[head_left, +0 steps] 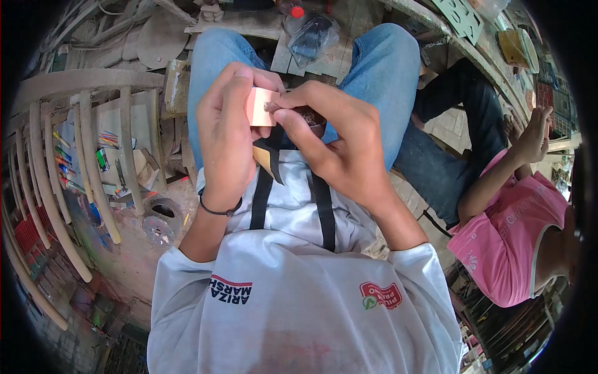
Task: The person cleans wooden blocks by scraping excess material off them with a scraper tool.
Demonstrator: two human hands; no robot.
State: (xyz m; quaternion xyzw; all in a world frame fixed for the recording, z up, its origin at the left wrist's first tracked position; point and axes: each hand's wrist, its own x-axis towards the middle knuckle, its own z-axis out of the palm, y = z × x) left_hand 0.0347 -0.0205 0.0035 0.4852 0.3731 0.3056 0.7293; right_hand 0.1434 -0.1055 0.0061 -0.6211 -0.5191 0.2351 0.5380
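My left hand [225, 128] is closed around a small pale wooden block [256, 107] that has a rough dark hole or notch in its side. Thumb and forefinger of my right hand [339, 128] pinch together at that notch, against a tiny brownish bit too small to name. From under my left hand hangs a curled strip, tan on one face and black on the other, like sandpaper [266, 161]. Behind my right fingers, partly hidden, is a dark brown rounded thing [316, 124] between my knees.
A wooden railing with spindles [81, 146] stands at left, with pens and a tape-like roll [163, 210] beyond it. Ahead lie planks with a clear plastic bag [313, 40] and a red cap [297, 12]. A person in a pink shirt [507, 234] sits close at right.
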